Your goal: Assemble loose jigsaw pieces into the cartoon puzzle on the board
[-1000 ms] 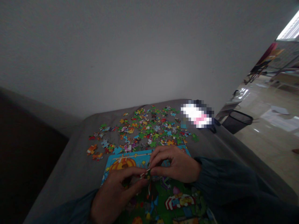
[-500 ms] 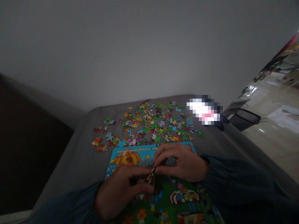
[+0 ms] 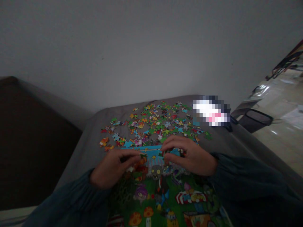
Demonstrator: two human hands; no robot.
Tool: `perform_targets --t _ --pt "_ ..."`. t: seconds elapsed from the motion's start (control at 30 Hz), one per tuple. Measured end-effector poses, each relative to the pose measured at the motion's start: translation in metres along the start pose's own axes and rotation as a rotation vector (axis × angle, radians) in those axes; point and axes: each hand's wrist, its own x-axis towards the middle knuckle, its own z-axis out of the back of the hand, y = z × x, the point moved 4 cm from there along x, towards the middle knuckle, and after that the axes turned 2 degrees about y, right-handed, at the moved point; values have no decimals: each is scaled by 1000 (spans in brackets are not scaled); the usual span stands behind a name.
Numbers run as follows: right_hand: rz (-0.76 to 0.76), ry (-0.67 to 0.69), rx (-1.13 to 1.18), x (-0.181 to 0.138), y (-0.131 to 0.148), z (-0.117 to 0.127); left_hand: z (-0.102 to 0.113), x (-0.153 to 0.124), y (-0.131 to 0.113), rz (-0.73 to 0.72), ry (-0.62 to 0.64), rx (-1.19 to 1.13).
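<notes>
A colourful cartoon puzzle board point(image 3: 155, 190) lies in front of me, with a blue top strip, a grey zombie figure and mushrooms on green. Over its upper left part, my left hand point(image 3: 110, 168) is closed in a pinch, and a small dark green puzzle piece point(image 3: 143, 155) shows at the fingertips. My right hand point(image 3: 190, 156) hovers over the upper right, thumb and fingers closed on another small puzzle piece point(image 3: 163, 154) with red and green on it. The fingers partly hide both pieces. The hands are apart from each other.
Many loose puzzle pieces point(image 3: 153, 123) are scattered on the grey cloth point(image 3: 88, 138) beyond the board. A blurred-out white and pink item point(image 3: 211, 111) lies at the back right. A pale wall point(image 3: 151, 53) rises behind, and a dark panel point(image 3: 30, 142) stands at left.
My hands were together at the middle of the board; now they have moved apart and farther up the board. The zombie picture between them has come into view. The camera view has shifted slightly.
</notes>
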Motion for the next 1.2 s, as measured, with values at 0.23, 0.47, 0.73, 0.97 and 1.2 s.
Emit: perform_targets --t 0.23,0.47,0.73,0.97,1.2 --pt "-93 -58 -142 2 -24 10 38 13 39 82 -173 113" --pt "-60 23 -175 1 -34 3 35 12 41 94 -177 134" --pt "-39 46 -172 -1 -33 -2 32 9 42 99 -193 146" --pt "-49 72 -184 -1 -34 -3 34 7 37 64 -197 173" --pt "-30 65 -229 -3 -37 -5 31 6 33 17 -198 168"
